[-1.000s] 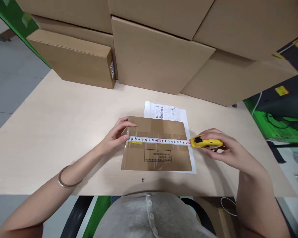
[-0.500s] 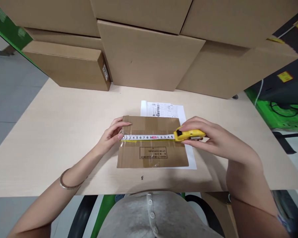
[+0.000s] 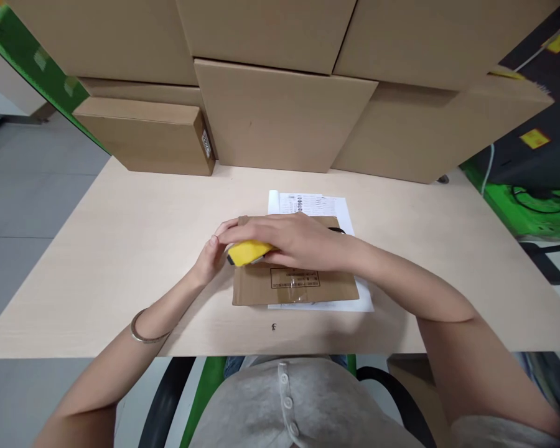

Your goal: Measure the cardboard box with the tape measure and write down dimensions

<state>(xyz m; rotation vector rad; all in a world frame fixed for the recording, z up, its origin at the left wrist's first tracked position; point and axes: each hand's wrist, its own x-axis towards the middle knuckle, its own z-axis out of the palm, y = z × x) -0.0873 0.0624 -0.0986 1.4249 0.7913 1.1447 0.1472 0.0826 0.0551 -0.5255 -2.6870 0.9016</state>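
Observation:
A flat brown cardboard box [image 3: 252, 289] with printed text and clear tape lies on white printed paper [image 3: 359, 297]. My right hand [image 3: 298, 239] reaches across the box and is closed around a yellow tape measure [image 3: 248, 252], whose case is at the box's left edge. No drawn-out blade shows. A bit of black strap shows beyond my right wrist. My left hand [image 3: 210, 256] is at the same left edge, its thumb and fingers curled against the tape measure's end and my right fingertips. What its fingers grip is hidden.
Large cardboard boxes [image 3: 284, 118] are stacked along the back of the table. A smaller closed box [image 3: 144, 137] stands at the back left. A small dark mark [image 3: 274, 326] is near the table's front edge. Black cables lie on green at the right.
My right hand has moved left across the box with the tape measure, up to my left hand. The white blade that spanned the box is out of sight. The view has shifted slightly.

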